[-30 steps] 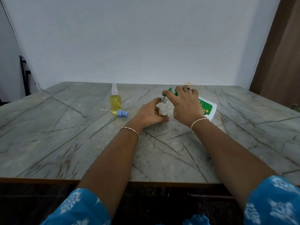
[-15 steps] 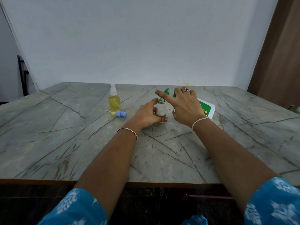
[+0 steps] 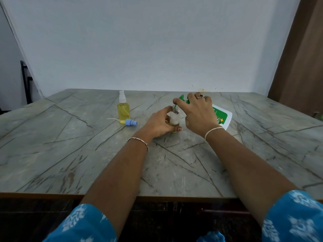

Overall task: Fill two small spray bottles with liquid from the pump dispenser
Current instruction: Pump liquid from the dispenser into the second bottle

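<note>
A small clear spray bottle (image 3: 174,117) stands uncapped on the marble table, with a little yellowish liquid at its bottom. My left hand (image 3: 157,123) grips it around the body. My right hand (image 3: 197,114) is curled over the green pump head (image 3: 182,98) of the white and green pump dispenser (image 3: 222,117), which is tilted toward the small bottle so that the nozzle sits over its mouth. A second spray bottle (image 3: 123,109), full of yellow liquid and closed with a white sprayer, stands to the left. A loose blue sprayer cap (image 3: 131,122) with its dip tube lies in front of it.
The grey marble table (image 3: 70,154) reaches to a white wall at the back. A brown curtain (image 3: 304,58) hangs at the right. A dark frame (image 3: 26,81) stands at the far left, beyond the table.
My right forefinger, stretched out flat half a second ago, has curled back down onto the pump head above the small bottle. The left hand keeps its hold.
</note>
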{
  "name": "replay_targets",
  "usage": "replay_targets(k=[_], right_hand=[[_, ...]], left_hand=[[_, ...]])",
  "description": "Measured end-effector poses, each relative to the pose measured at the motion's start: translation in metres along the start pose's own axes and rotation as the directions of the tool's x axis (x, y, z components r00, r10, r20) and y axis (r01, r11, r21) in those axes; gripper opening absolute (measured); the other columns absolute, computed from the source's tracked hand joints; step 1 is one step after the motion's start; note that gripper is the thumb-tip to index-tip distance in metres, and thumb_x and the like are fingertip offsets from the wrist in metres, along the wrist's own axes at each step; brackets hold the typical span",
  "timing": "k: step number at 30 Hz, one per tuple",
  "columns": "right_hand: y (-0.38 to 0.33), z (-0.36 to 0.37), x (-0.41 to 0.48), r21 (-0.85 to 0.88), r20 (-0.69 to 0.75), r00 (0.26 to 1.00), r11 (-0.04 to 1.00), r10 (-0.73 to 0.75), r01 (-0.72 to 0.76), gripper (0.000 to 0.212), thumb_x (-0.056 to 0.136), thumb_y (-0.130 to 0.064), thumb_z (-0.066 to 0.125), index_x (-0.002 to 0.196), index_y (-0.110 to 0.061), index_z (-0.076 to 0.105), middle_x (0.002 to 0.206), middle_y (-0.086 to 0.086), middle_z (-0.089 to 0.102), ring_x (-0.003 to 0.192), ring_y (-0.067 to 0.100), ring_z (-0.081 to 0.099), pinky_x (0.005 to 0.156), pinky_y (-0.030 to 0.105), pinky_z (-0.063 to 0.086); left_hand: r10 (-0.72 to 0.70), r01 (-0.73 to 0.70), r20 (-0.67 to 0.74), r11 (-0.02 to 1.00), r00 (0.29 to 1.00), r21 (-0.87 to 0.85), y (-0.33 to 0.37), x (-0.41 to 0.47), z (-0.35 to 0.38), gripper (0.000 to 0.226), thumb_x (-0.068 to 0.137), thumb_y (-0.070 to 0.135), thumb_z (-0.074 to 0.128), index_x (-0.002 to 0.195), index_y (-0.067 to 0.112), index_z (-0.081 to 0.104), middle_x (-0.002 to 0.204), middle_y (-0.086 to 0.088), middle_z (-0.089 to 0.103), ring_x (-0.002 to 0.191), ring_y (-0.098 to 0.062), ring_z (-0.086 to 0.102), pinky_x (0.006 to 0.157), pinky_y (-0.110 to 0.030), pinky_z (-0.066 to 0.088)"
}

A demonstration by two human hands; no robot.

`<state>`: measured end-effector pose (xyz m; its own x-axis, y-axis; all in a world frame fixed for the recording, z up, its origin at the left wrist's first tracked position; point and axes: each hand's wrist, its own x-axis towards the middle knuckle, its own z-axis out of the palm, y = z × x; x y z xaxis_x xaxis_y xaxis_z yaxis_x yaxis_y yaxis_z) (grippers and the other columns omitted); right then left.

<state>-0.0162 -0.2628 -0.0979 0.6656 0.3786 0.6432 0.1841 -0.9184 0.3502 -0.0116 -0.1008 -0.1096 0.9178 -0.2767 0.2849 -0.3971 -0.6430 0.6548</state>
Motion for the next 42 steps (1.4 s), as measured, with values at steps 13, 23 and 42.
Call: replay_targets(k=[13, 23, 42], right_hand=[[-0.0027, 0.0030, 0.0000, -0.020, -0.044, 0.999, 1.000, 0.021, -0.022, 0.068, 0.065, -0.008, 0.067, 0.123, -0.029, 0.039, 0.103, 0.014, 0.057, 0.095, 0.037, 0.053, 0.079, 0.048, 0.044], [0.0020, 0.0008, -0.0046, -0.022, -0.012, 1.000, 1.000, -0.001, 0.001, 0.076, 0.071, -0.011, 0.065, 0.133, -0.034, 0.029, 0.108, 0.014, 0.055, 0.101, 0.035, 0.052, 0.084, 0.048, 0.043], [0.0022, 0.0043, -0.0046, -0.020, -0.023, 1.000, 1.000, 0.003, -0.004, 0.078, 0.069, -0.008, 0.064, 0.134, -0.033, 0.029, 0.107, 0.013, 0.055, 0.101, 0.036, 0.052, 0.084, 0.048, 0.042]], left_hand=[[0.003, -0.003, 0.005, 1.000, 1.000, 0.004, -0.0001, -0.0005, 0.0000, 0.068, 0.070, 0.035, 0.082, 0.128, 0.022, 0.048, 0.118, -0.005, 0.064, 0.101, -0.021, 0.062, 0.086, -0.026, 0.044], [0.005, -0.005, 0.002, 1.000, 1.000, 0.006, 0.0025, -0.0029, -0.0009, 0.066, 0.071, 0.034, 0.082, 0.126, 0.020, 0.048, 0.115, -0.007, 0.066, 0.100, -0.023, 0.063, 0.087, -0.029, 0.046], [0.001, -0.001, -0.031, 1.000, 1.000, 0.000, 0.0006, -0.0022, 0.0007, 0.060, 0.066, 0.038, 0.084, 0.116, 0.025, 0.053, 0.109, -0.005, 0.068, 0.094, -0.022, 0.066, 0.091, -0.038, 0.051]])
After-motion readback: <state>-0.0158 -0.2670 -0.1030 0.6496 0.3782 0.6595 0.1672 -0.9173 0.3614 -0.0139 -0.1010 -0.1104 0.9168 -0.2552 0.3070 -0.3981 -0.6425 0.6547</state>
